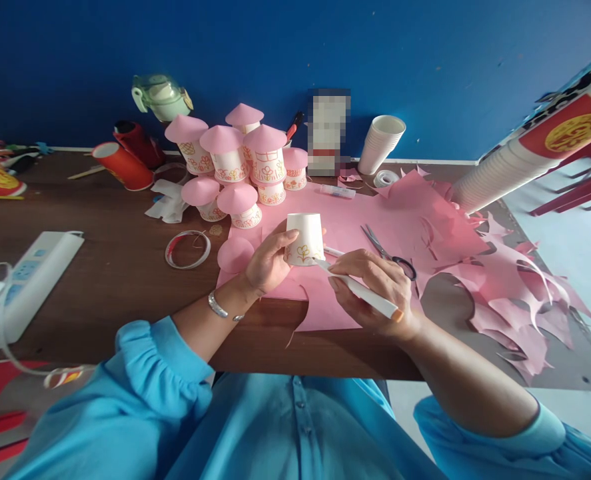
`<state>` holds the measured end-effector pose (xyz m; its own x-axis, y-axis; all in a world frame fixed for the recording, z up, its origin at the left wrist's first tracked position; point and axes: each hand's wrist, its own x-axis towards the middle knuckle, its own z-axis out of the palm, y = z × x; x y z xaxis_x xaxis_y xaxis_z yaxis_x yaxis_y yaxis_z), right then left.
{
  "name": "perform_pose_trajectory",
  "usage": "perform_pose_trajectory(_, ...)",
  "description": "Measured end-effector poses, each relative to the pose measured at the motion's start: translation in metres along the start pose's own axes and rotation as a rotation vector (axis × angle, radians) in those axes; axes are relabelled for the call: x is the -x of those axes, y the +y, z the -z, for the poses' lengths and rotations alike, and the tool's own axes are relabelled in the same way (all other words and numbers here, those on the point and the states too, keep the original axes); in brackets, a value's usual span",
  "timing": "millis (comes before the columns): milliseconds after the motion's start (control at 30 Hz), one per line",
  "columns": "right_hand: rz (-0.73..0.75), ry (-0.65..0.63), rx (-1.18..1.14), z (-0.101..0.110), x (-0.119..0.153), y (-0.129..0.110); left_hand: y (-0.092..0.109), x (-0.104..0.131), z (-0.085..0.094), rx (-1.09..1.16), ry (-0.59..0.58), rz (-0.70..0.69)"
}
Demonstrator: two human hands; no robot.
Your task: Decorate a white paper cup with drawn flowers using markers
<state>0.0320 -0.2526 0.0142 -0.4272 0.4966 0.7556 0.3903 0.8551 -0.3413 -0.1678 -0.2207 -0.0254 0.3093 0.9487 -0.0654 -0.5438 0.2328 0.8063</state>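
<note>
A: Clock centred on the white paper cup point(305, 232); left to right?
B: Power strip point(38, 283) at 9, tape roll point(190, 266) at 9, nearer; pink-roofed cups point(231, 165) at 11
A: Hands?
B: Left hand point(269, 260) clamped round that cup, above the table point(130, 300); right hand point(381, 281) at 4, gripping a marker point(374, 297), tip near the cup's lower edge
A: Rightward?
B: Scissors point(386, 253) at 3, pink scraps point(510, 313) farther out

Your dark brown worktop point(125, 303) carries a white power strip point(48, 280) at your left, a roll of tape point(170, 253) nearer the middle, a red paper cup point(125, 168) behind it, overlapping pink paper sheets point(342, 217), and pink offcuts point(505, 303) heaped at your right.
</note>
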Motion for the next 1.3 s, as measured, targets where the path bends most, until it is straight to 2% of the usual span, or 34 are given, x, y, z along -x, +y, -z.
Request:
perform_pose_trajectory(533, -0.017, -0.023, -0.043, 0.0009, -0.003, -0.0025, -0.0006, 0.0008, -0.0003, -0.005, 0.026, -0.013)
perform_pose_trajectory(1300, -0.013, -0.015, -0.029, 0.0011, -0.0021, -0.0011, 0.0, -0.0002, 0.0021, 0.019, -0.005, -0.014)
